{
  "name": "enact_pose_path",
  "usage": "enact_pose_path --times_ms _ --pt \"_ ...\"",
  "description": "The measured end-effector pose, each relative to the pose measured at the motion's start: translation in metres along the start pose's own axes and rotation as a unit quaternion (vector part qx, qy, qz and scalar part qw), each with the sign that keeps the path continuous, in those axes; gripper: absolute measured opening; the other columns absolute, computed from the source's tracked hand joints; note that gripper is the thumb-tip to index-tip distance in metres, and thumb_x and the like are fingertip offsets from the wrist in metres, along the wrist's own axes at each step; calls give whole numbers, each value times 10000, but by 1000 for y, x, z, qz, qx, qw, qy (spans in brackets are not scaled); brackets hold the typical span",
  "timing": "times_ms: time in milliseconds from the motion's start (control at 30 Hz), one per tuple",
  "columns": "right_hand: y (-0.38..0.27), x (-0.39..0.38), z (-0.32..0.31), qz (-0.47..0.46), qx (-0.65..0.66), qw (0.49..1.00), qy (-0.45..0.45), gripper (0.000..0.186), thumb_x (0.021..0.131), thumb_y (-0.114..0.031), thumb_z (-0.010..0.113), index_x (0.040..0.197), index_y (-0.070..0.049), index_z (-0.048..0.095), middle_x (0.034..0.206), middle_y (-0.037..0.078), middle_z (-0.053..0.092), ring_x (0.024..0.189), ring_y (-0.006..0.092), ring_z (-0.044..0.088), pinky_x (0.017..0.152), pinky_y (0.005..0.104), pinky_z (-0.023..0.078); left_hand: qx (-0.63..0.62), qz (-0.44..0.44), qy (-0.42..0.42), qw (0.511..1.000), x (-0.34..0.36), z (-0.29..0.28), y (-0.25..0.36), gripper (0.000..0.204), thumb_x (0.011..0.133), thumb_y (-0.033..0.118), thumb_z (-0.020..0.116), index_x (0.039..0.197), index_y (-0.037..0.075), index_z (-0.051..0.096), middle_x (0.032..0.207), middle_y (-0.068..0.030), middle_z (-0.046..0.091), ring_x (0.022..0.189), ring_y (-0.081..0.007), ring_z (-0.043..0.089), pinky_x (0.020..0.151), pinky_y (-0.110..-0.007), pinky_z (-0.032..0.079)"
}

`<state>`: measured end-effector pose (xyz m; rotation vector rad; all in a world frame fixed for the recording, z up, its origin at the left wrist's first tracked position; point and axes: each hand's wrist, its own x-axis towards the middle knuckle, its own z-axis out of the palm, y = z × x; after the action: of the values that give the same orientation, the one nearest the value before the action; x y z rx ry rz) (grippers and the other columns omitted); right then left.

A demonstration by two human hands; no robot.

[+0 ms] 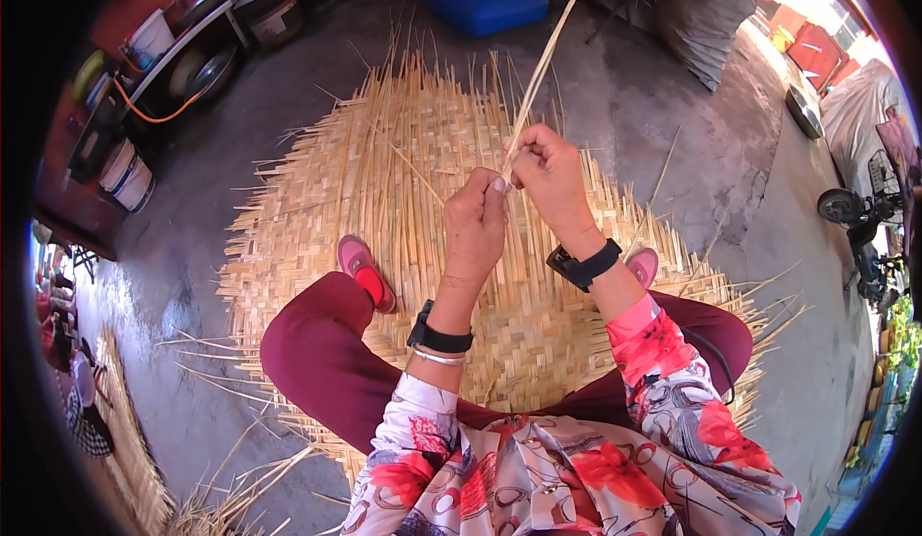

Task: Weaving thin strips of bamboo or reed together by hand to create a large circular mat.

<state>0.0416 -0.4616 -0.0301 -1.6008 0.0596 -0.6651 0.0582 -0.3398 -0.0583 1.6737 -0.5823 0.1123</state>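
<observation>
Two long pale split strips (547,46), close together, run from my fingers up past the top of the view. My left hand (475,214) is closed on their lower end, thumb uppermost. Just right of it and slightly higher, my right hand (552,176) pinches the same strips with curled fingers. Below both hands is a large woven mat (327,181) of straw-coloured strips, with loose ends sticking out all round and many long strips lying along its middle. I sit over it with knees bent and my pink shoes (363,272) on it.
Grey concrete floor (173,277) surrounds the mat. A shelf with buckets (130,176) and basins stands back left, a blue container (488,3) at the back. A covered bulk (691,17), a scooter (860,219) and planters are rightward. Another woven piece (125,402) and loose strips lie lower left.
</observation>
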Motion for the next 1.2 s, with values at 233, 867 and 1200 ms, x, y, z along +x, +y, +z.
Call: enact_pose_path --times_ms 233,867,1200 --pt "-23 7 -9 72 70 994 -35 139 854 -103 552 788 6 605 608 9 546 519 59 492 487 212 394 -194 -65 -145 968 -7 -25 4 167 961 112 460 836 15 515 637 -12 505 573 -79 489 545 -231 418" --pt "-54 15 -8 49 -45 985 -161 154 880 -109 596 878 43 627 691 28 619 598 71 605 530 209 469 -271 -108 -49 955 7 -29 23 180 941 188 541 877 22 568 699 -37 588 601 -96 542 571 -231 441" --pt "-47 37 -25 146 153 969 -129 194 898 -167 591 883 15 657 705 70 655 565 101 626 512 199 478 -305 -107 -74 943 0 -33 21 188 952 189 515 844 37 494 669 -19 468 603 -113 453 568 -247 380"
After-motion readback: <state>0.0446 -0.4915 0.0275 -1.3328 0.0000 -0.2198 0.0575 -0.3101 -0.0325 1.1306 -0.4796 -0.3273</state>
